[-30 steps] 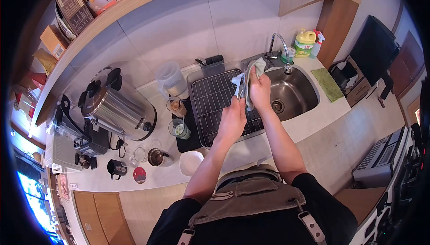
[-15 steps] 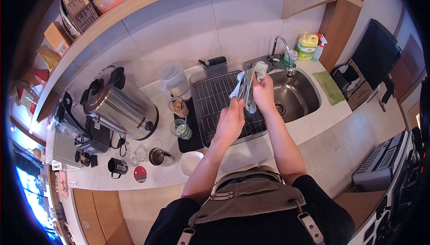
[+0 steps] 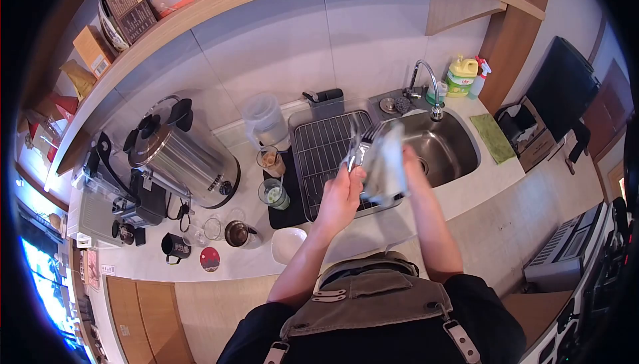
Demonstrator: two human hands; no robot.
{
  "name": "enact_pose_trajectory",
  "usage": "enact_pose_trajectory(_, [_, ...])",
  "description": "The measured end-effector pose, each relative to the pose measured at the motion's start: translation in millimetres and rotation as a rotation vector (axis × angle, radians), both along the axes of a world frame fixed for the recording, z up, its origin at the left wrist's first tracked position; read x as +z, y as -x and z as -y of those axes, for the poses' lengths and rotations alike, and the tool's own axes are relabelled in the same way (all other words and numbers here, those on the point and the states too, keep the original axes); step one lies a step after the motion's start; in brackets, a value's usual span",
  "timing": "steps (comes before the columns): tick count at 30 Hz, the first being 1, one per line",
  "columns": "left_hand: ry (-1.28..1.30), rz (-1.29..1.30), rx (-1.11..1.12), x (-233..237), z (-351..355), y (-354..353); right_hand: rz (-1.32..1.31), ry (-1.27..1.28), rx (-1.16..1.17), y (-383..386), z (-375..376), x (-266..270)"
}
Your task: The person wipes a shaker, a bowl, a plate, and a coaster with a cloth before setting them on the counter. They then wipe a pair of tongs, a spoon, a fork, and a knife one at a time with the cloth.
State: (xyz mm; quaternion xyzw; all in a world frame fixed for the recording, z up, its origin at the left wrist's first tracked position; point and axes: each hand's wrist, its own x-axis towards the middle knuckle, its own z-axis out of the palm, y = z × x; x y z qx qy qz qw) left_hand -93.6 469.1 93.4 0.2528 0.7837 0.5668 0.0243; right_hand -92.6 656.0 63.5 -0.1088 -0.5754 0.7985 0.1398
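Note:
My left hand (image 3: 341, 197) is closed round several metal forks (image 3: 359, 147), whose tines point up and away over the drying rack (image 3: 321, 139). Just to the right, my right hand (image 3: 414, 167) grips a light cloth (image 3: 386, 164), blurred by motion and partly hiding the hand's fingers. The cloth hangs beside the forks, over the rack's right part. Past my right hand lies the steel sink (image 3: 449, 147) under a curved faucet (image 3: 436, 94).
Left of the rack, two glasses (image 3: 273, 193) stand on a black mat. Further left are a large steel urn (image 3: 190, 164), a metal cup (image 3: 237, 233) and a black mug (image 3: 176, 247). A white bowl (image 3: 288, 245) sits near the front edge; a green cloth (image 3: 492, 137) lies right of the sink.
My right hand has moved down and right with the cloth, away from the fork ends. The forks now show uncovered above my left hand. The view has shifted slightly.

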Motion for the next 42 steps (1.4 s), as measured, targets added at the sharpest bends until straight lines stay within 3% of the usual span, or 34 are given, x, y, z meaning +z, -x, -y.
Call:
enact_pose_trajectory(2, [0.063, -0.096, 0.024, -19.9, -5.4, 1.2, -0.126, 0.008, 0.174, -1.5, 29.3, -8.8])
enact_pose_trajectory(3, [0.052, -0.228, 0.039, -28.1, -6.1, 1.8, -0.181, 0.182, 0.178, -0.2, 41.0, -7.2])
enact_pose_trajectory(6, [0.073, -0.266, 0.056, -47.5, -2.3, 5.2, -0.202, 0.203, 0.126, -4.8, 38.6, -4.5])
enact_pose_trajectory(7, [0.076, -0.045, 0.013, -37.1, 2.1, -0.4, -0.201, 0.263, 0.047, -2.7, 32.8, -7.8])
enact_pose_trajectory(10, [-0.232, 0.06, 0.121, -34.0, 12.3, -6.0, -0.37, 0.604, 0.064, -3.2, -3.0, -25.4])
enact_pose_trajectory(11, [-0.336, 0.019, 0.151, -36.2, 15.1, -5.7, -0.449, 0.661, 0.152, -9.9, -13.7, -34.2])
enact_pose_trajectory(13, [-0.537, -0.085, 0.252, -41.8, 18.1, -3.2, -0.412, 0.636, 0.092, -24.0, -8.1, -40.5])
enact_pose_trajectory(14, [-0.727, -0.086, 0.25, -30.7, 16.3, -5.9, -0.307, 0.533, -0.052, -31.6, 5.0, -29.6])
enact_pose_trajectory(15, [-0.795, -0.068, 0.295, -24.3, 17.2, -8.5, -0.33, 0.345, -0.069, -40.0, 22.1, -22.7])
enact_pose_trajectory(17, [-0.959, -0.094, 0.308, -1.9, 21.6, -17.8, -0.434, 0.217, -0.093, -52.7, 54.0, -14.7])
enact_pose_trajectory(21, [-1.209, -0.206, 0.261, 17.0, 47.4, -28.7, -0.7, -0.91, -0.335, -73.9, 70.7, -30.2])
enact_pose_trajectory(22, [-1.234, -0.211, 0.27, 18.2, 54.6, -32.4, -0.615, -0.875, -0.298, -86.1, 85.3, -15.1])
enact_pose_trajectory(26, [-1.053, -0.292, 0.29, 9.8, 77.4, -60.3, -0.95, -0.833, -0.235, -84.7, 118.4, -43.5])
enact_pose_trajectory(32, [-1.046, -0.639, 0.418, 2.1, 125.1, -66.4, -0.613, -0.097, 0.341, -104.5, 198.0, -28.4])
enact_pose_trajectory(33, [-0.903, -0.739, 0.545, -3.3, 135.3, -66.8, -0.541, 0.02, 0.44, -106.4, 211.6, -24.5])
enact_pose_trajectory(38, [-0.641, -0.554, 0.955, -27.1, 183.7, -92.4, -0.223, 0.38, 0.816, -101.3, 275.0, -19.0])
enact_pose_trajectory(42, [-0.503, -0.386, 1.128, -56.1, 234.9, -137.3, -0.174, 0.25, 1.003, -83.6, 297.0, -62.6])
